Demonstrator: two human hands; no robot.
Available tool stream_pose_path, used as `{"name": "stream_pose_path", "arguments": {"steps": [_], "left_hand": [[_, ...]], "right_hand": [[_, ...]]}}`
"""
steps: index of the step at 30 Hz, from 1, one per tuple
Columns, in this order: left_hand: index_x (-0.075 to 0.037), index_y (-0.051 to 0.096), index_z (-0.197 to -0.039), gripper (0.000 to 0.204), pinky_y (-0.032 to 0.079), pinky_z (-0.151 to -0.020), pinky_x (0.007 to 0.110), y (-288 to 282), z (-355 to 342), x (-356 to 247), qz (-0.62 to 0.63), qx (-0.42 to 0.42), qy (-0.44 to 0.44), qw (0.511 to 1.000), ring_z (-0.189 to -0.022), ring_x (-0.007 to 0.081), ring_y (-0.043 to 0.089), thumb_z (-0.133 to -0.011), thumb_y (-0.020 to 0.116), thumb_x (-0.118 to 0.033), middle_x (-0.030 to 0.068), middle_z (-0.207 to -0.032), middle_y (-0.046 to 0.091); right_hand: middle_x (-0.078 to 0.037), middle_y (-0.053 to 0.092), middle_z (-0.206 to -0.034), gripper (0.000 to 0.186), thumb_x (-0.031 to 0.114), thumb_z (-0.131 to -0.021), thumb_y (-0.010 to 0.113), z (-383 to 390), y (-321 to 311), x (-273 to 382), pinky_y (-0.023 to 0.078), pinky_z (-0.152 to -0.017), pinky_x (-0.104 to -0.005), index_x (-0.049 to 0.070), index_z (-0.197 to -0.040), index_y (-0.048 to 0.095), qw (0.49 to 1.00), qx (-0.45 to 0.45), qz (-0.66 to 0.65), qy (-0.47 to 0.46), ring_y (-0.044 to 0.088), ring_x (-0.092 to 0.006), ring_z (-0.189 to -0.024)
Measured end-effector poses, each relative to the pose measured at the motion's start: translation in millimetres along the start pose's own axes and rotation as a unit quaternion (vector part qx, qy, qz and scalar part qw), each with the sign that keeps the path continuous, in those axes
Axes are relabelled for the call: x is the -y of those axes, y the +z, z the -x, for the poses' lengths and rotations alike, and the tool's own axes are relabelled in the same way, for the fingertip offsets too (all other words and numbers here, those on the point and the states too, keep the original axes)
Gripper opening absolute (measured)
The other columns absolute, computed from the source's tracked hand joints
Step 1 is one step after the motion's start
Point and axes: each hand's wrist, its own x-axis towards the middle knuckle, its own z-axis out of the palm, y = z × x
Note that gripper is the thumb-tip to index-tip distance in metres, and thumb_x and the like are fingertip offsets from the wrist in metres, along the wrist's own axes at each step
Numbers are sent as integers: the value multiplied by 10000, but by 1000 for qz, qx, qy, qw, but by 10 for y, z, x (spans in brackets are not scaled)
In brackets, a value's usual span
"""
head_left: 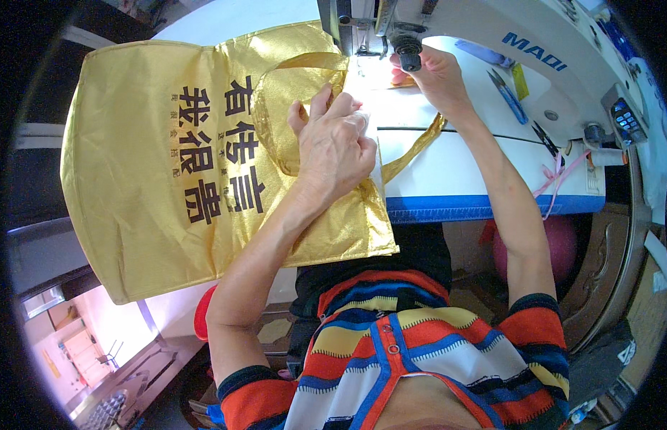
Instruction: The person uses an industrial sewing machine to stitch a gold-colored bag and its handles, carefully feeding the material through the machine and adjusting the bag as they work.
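A gold bag (133, 143) with dark printed characters lies across the white sewing machine bed, its right edge beside the needle area. Fingers bent and spread, my left hand (337, 147) presses on the bag next to a looped gold handle (265, 122). On the right of the needle area, my right hand (442, 80) is closed, partly behind a black knob (407, 54). A second gold strap (416, 149) curves from the bag's edge up under my right wrist, and a bit of gold-orange shows at those fingertips. Glare whitens the sewing spot.
The sewing machine's arm (491, 32) spans the top right. Blue-handled snips (511, 100), a yellow piece (520, 80), black scissors (545, 140) and a pink ribbon (559, 175) lie to the right. A blue strip (455, 208) runs along the table's front edge.
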Motion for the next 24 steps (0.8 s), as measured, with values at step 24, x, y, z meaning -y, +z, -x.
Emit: {"name": "stream_pose_path", "arguments": {"steps": [24], "left_hand": [[30, 652, -868, 262, 189, -999, 599, 108, -7, 38, -4, -31, 13, 999, -1212, 368, 405, -701, 530, -132, 119, -1050, 552]], "right_hand": [[-53, 624, -689, 205, 315, -778, 720, 194, 5, 156, 477, -596, -329, 120, -840, 704, 955, 48, 259, -134, 593, -181, -658]]}}
